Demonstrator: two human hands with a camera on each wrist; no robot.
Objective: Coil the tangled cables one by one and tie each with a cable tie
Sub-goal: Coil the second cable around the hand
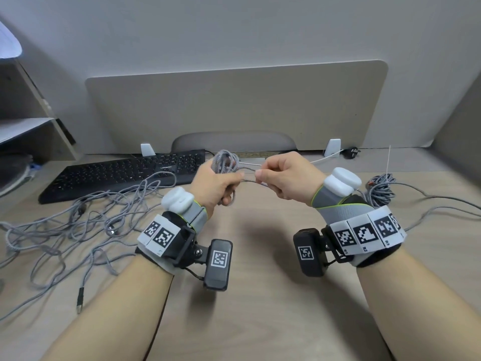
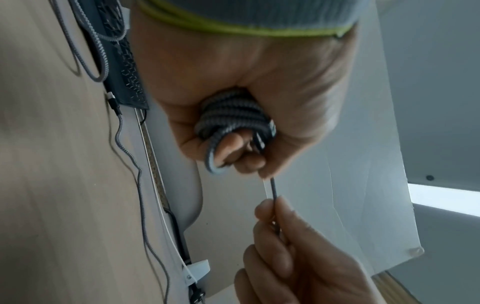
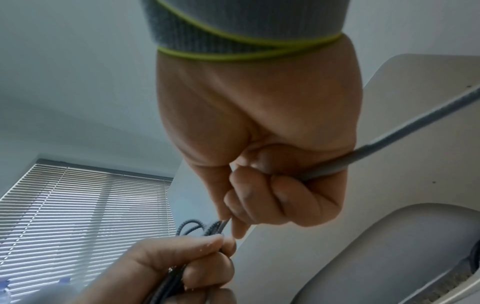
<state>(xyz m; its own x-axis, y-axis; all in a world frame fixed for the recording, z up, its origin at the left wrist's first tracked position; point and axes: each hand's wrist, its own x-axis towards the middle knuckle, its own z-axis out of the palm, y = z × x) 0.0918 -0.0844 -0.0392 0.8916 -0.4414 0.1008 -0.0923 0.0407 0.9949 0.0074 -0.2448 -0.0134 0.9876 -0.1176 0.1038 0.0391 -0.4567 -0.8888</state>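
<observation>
My left hand grips a coil of grey braided cable above the desk; the loops stick out past its fingers. In the left wrist view the coil sits inside the fist. My right hand pinches the loose strand of the same cable between thumb and forefinger, a short way right of the left hand. In the right wrist view the strand runs out past the curled fingers. A tangle of grey cables lies on the desk to the left. A coiled cable with a white tie lies to the right.
A black keyboard stands behind the tangle. A beige divider panel closes the back of the wooden desk. A shelf unit stands at the far left. A loose cable trails off to the right edge.
</observation>
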